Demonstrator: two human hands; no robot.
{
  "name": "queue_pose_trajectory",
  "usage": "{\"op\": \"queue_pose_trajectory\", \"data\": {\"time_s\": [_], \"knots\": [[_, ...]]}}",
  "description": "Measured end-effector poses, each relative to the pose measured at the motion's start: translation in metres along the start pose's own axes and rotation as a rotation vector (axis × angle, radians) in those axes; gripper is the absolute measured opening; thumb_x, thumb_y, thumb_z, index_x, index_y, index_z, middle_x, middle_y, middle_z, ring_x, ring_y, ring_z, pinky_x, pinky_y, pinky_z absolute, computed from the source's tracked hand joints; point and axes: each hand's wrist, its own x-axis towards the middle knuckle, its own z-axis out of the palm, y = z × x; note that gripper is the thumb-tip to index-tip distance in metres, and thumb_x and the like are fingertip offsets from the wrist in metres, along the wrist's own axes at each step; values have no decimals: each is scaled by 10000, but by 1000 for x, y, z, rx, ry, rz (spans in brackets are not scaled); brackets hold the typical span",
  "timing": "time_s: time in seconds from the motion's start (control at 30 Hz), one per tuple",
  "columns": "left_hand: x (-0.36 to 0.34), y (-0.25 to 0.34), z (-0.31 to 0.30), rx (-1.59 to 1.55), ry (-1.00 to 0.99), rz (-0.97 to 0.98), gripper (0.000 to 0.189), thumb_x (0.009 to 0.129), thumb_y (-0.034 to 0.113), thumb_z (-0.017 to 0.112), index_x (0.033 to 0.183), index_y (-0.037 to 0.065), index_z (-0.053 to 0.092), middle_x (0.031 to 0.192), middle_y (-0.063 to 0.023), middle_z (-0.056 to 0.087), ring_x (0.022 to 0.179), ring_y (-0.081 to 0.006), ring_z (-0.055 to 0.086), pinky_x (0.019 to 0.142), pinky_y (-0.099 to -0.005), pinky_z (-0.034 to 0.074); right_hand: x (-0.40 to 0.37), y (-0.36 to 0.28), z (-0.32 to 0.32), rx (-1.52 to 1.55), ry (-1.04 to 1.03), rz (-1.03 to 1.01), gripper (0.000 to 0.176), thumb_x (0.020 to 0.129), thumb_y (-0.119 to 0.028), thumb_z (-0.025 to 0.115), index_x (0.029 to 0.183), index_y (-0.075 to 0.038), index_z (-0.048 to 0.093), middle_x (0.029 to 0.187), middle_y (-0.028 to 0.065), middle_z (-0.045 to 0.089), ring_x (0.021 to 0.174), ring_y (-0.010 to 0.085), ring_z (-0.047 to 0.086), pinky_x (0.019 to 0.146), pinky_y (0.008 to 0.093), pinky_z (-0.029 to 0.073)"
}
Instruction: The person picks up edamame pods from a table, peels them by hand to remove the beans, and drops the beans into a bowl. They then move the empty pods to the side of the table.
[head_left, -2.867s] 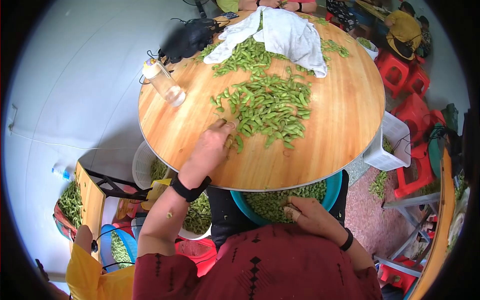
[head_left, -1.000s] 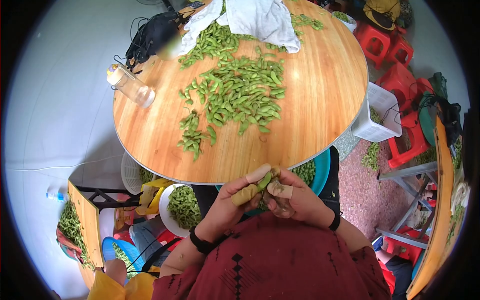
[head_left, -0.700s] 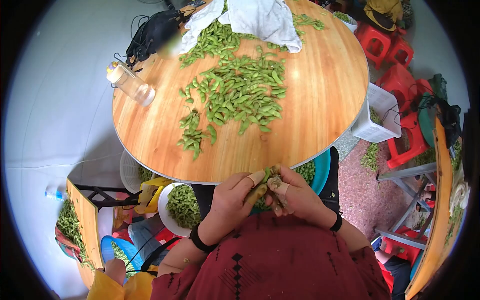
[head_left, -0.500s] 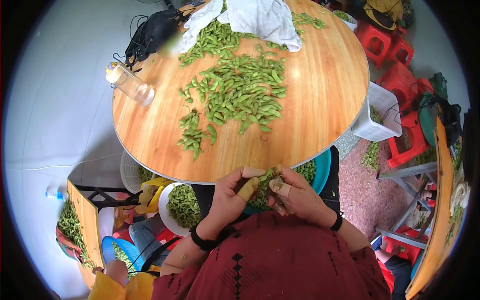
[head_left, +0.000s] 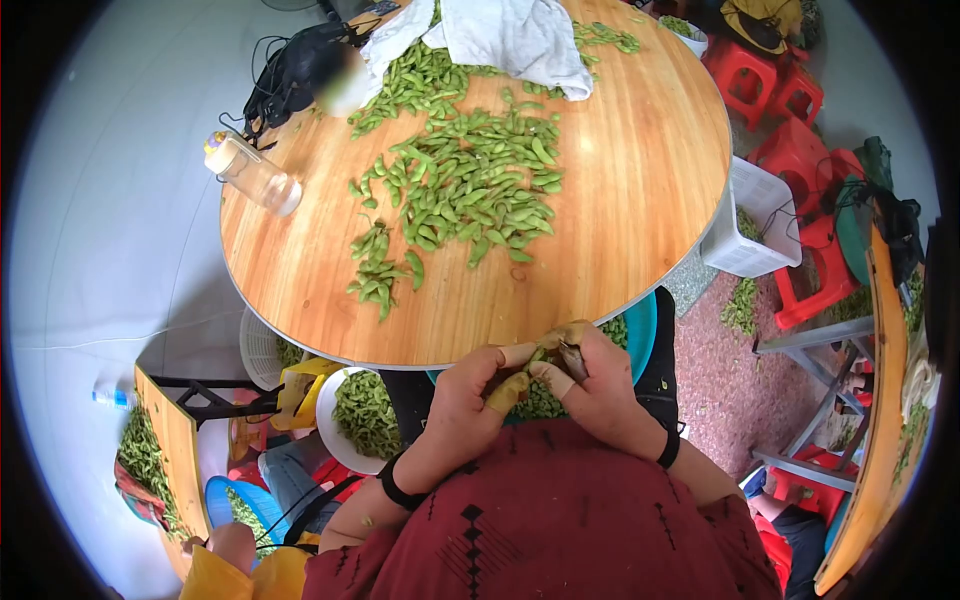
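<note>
One round wooden table (head_left: 640,190) fills the space ahead of both hands, its near edge just beyond the fingers and overhanging the far side of one teal basin (head_left: 643,335) of shelled beans. The basin lies beneath the hands, which hide much of it. At least four red stools (head_left: 820,280) are well off to the right, some overlapping; nearer on that side is one white crate (head_left: 745,225). One white cloth (head_left: 515,40), far ahead on the table, covers part of a heap of green pods (head_left: 480,180); the uncovered pods spread toward the hands, too many to count. One black bag (head_left: 300,75) lies ahead and left, and nearer is one clear bottle (head_left: 262,180), tilted in view. Just left of the left hand is one white bowl (head_left: 366,415), full of pods; farther left and lower is one person in yellow (head_left: 215,570), partly in view. The left hand (head_left: 468,400) and right hand (head_left: 600,385) are both partly curled, fingertips drawn together around one green pod (head_left: 544,354). The fingers hide most of it, above the basin.
</note>
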Motion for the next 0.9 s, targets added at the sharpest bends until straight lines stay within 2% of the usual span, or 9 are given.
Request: {"op": "queue_pose_trajectory", "data": {"time_s": [0.1,0.2,0.3,0.37,0.5,0.7,0.77,0.8,0.9], "knots": [[-2,-1,-3,117,-27,42,307,878,-66,544,1176,-26,603,961,-59,644,797,-118,630,734,-256,517,3,3,-3,1,-72,22,229,832,-103,690,1000,0,574,722,98,578,653,163,571,615,306,467],[-3,-6,-1,94,-32,21,318,866,-76,541,1167,-18,622,923,-57,641,774,-119,635,724,-254,517,2,6,-4,89,-163,281,189,817,-77,665,966,4,579,714,114,570,625,196,559,600,319,464],[-4,-10,-1,70,-26,17,319,867,-78,539,1163,-7,634,893,-58,634,769,-125,642,714,-249,515,-1,16,1,105,-162,353,126,841,4,592,967,-7,581,694,18,563,660,74,563,602,247,477],[-4,-13,-2,73,-31,14,319,867,-81,537,1160,-2,638,883,-59,630,774,-128,646,708,-246,515,-2,19,2,71,-123,306,143,813,-46,618,938,4,573,680,128,542,579,211,529,558,325,448],[-1,-15,-3,240,53,75,295,868,-83,563,1141,-2,640,900,-66,639,794,-135,657,717,-242,526,-7,13,-4,-249,-49,212,143,815,-49,613,941,1,567,707,138,552,592,217,536,560,320,449],[-2,-2,2,188,51,67,223,870,-72,600,1081,-1,616,996,-80,663,884,-142,671,763,-258,536,-4,2,-1,72,-185,38,196,842,-60,626,1026,-4,586,765,104,581,609,176,531,566,308,443],[-4,-2,-1,61,-27,72,198,882,-62,596,1070,2,601,1012,-79,664,907,-138,666,787,-270,533,-3,-1,-5,319,-309,382,218,849,-80,641,1048,-5,593,775,59,597,648,128,534,606,286,448],[-6,-1,-3,71,-5,71,198,882,-62,596,1070,2,601,1012,-79,664,907,-138,666,787,-270,533,-1,-4,-7,328,-329,372,218,849,-80,641,1048,-5,593,775,59,597,648,128,534,606,286,448],[-11,2,-9,-46,-64,-44,177,874,-39,616,1044,10,619,983,-72,670,910,-147,664,798,-274,522,4,-5,-7,583,-445,703,214,848,-100,651,1032,-3,599,793,25,610,678,100,535,633,278,452]]}}
